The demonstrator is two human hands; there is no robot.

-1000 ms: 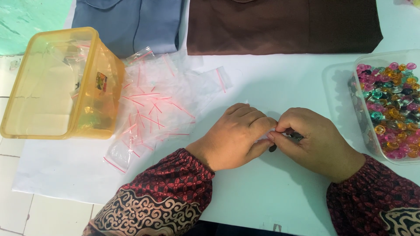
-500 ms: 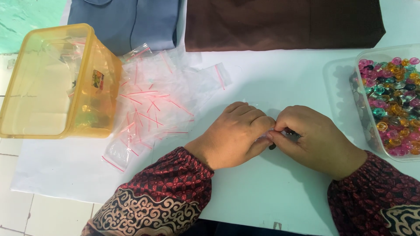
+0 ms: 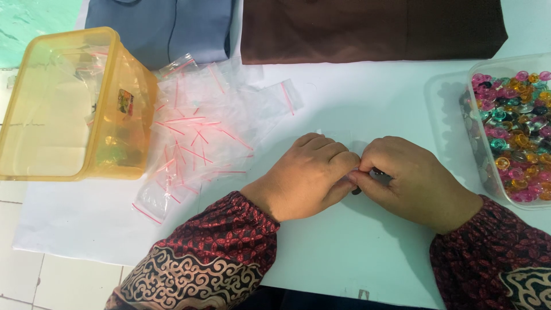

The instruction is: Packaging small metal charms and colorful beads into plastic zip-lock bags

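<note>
My left hand [image 3: 310, 175] and my right hand [image 3: 413, 183] meet knuckle to knuckle on the white table [image 3: 344, 252]. Between their pinched fingertips sits a small dark item [image 3: 379, 175], probably inside a small clear bag; most of it is hidden by my fingers. A pile of small clear zip bags with red strips [image 3: 201, 132] lies just left of my left hand. A clear tub of colourful shiny small pieces [image 3: 516, 132] stands right of my right hand.
A yellow translucent plastic box [image 3: 69, 109] lies at the far left, partly over the table edge. Folded brown cloth [image 3: 373, 28] and grey-blue cloth [image 3: 160, 26] lie along the back. Tiled floor shows at the lower left.
Both hands stay pressed together in the same spot; only the fingers shift slightly. The view has moved a little.
</note>
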